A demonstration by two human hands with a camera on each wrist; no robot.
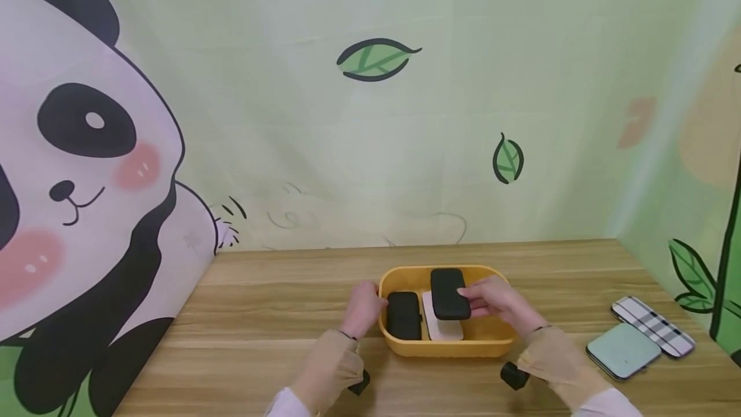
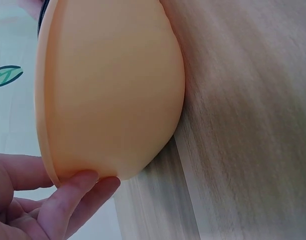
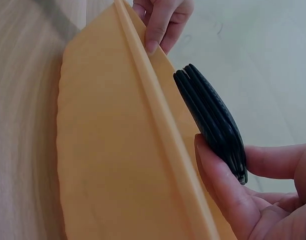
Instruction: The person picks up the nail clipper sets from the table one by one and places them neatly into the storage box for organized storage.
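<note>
A yellow plastic bin [image 1: 446, 349] stands on the table. At its left end my left hand [image 1: 363, 309] pinches the rim, with thumb and fingers on either side of the wall [image 2: 103, 100]. My right hand [image 1: 494, 301] holds a black folded wallet [image 1: 450, 291] by its right edge, over the bin; its stacked layers show in the right wrist view, between thumb and fingers. Inside the bin, another black wallet [image 1: 403, 316] lies at the left. Beside it is a pale pink wallet [image 1: 447, 331], partly covered from view by the held one.
To the right of the bin, a mint green wallet [image 1: 623, 351] and a black-and-white plaid wallet [image 1: 654, 325] lie on the wooden table [image 1: 278, 314], touching or overlapping. Behind the table hangs a backdrop [image 1: 278, 114] printed with a panda and leaves.
</note>
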